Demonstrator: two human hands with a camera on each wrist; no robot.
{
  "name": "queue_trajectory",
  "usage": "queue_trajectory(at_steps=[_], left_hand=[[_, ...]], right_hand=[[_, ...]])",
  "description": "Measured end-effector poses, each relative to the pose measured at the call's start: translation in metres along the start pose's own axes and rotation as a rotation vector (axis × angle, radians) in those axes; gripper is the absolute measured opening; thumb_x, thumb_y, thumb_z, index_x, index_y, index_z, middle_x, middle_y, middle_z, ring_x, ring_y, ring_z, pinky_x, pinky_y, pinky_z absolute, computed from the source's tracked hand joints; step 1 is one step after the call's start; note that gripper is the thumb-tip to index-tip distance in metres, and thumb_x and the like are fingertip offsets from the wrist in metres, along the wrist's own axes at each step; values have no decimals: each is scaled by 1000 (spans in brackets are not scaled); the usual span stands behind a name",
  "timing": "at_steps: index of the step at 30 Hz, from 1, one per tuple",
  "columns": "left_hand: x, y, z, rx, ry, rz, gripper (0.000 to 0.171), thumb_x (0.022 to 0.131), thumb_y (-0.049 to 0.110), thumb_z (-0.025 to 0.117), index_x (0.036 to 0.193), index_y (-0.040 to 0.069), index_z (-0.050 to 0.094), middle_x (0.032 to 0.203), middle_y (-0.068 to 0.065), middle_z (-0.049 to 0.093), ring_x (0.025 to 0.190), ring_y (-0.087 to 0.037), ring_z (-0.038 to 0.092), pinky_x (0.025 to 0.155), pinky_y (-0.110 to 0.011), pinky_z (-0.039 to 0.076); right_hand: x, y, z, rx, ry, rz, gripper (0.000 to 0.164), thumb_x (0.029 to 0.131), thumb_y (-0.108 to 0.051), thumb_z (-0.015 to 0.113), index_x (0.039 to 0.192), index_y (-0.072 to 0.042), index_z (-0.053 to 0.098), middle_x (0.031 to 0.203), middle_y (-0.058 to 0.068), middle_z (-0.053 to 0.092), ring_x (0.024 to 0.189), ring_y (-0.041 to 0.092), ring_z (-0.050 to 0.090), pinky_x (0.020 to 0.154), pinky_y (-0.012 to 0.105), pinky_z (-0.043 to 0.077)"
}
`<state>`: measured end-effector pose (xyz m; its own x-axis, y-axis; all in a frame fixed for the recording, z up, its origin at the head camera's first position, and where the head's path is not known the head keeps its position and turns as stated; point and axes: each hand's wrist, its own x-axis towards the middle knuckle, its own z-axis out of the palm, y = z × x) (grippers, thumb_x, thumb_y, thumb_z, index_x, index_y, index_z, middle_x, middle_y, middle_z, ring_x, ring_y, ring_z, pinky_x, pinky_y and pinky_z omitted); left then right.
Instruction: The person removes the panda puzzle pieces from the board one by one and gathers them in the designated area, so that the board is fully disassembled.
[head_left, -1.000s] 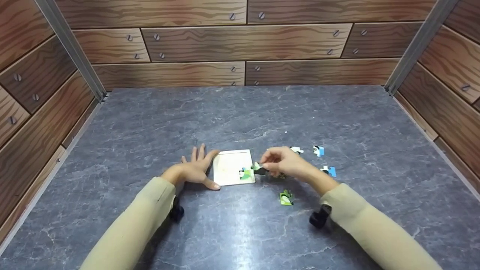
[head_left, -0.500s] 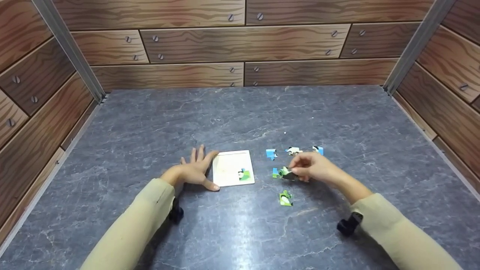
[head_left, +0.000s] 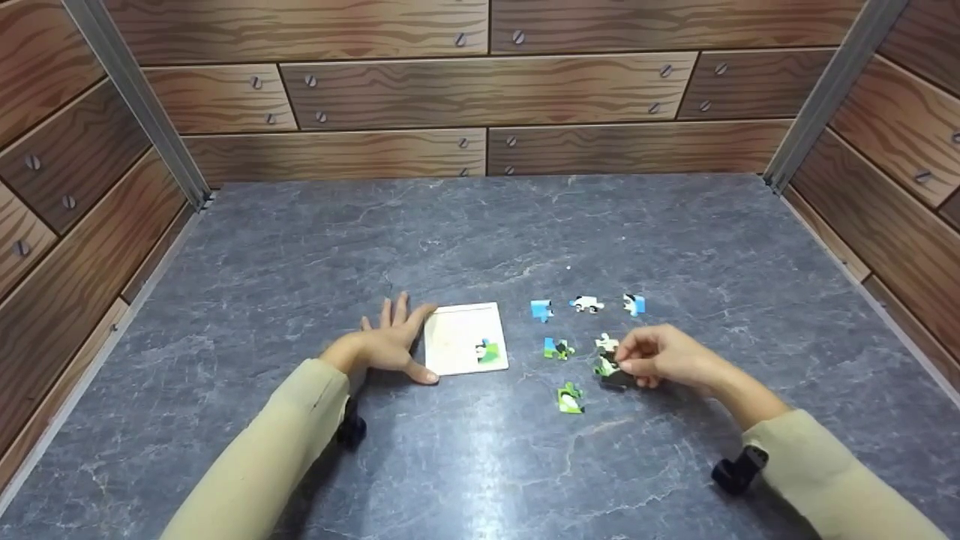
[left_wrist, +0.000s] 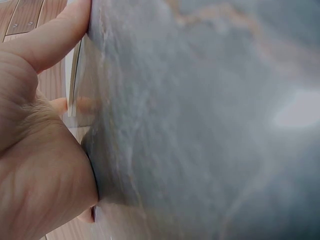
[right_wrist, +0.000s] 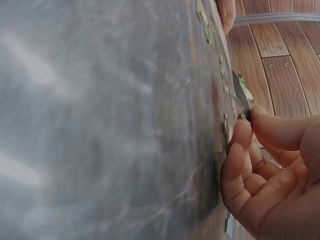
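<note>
My left hand [head_left: 386, 346] lies with fingers spread on the table, thumb and index finger along the left edge of the white puzzle board [head_left: 457, 330]. One green, white and blue puzzle piece [head_left: 487, 351] sits in the board's lower right corner. Between thumb and fingertips, my right hand [head_left: 664, 356] pinches another puzzle piece, green, white and black [head_left: 609, 369]; the right wrist view shows this puzzle piece [right_wrist: 243, 95] tilted above the tabletop. A mostly white piece [head_left: 606, 343] lies just behind it. In the left wrist view the thumb of my left hand [left_wrist: 42, 115] reaches to the board's edge.
Loose puzzle pieces lie right of the board: a blue one [head_left: 541, 310], a white one [head_left: 586, 304], a blue-and-white one [head_left: 634, 304], a blue-green one [head_left: 558, 348] and a green one [head_left: 570, 398]. Wood-patterned walls [head_left: 480, 90] border the grey marbled table [head_left: 360, 232].
My right hand has moved right from the board's lower right edge, carrying the pinched puzzle piece past the loose ones. My left hand stays at the board.
</note>
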<state>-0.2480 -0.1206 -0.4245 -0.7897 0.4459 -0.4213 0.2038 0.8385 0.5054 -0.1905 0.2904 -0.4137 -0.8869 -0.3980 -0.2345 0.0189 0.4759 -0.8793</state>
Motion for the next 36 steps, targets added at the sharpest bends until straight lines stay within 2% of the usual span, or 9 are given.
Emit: queue_trajectory(at_steps=[11, 22, 36], left_hand=[[-1, 0, 0, 8, 10, 3, 115, 64, 54, 77, 150, 28, 4, 148, -21, -26, 131, -40, -27, 95, -69, -13], [-1, 0, 0, 0, 7, -3, 115, 64, 54, 77, 150, 29, 4, 148, -21, -26, 132, -39, -27, 96, -68, -13], [-1, 0, 1, -3, 6, 4, 114, 65, 53, 77, 150, 28, 5, 148, -21, -26, 131, -39, -28, 96, -68, -13]], right_hand=[[-8, 6, 0, -88, -18, 4, 15, 79, -3, 69, 90, 4, 61, 79, 8, 59, 62, 14, 54, 53, 24, 46], [-6, 5, 3, -168, -33, -48, 13, 79, -2, 69, 86, 3, 60, 72, 6, 58, 58, 13, 53, 51, 26, 47], [-6, 1, 2, -153, -9, -57, 18, 82, -12, 69, 91, 2, 62, 78, 10, 61, 61, 18, 55, 53, 29, 49]])
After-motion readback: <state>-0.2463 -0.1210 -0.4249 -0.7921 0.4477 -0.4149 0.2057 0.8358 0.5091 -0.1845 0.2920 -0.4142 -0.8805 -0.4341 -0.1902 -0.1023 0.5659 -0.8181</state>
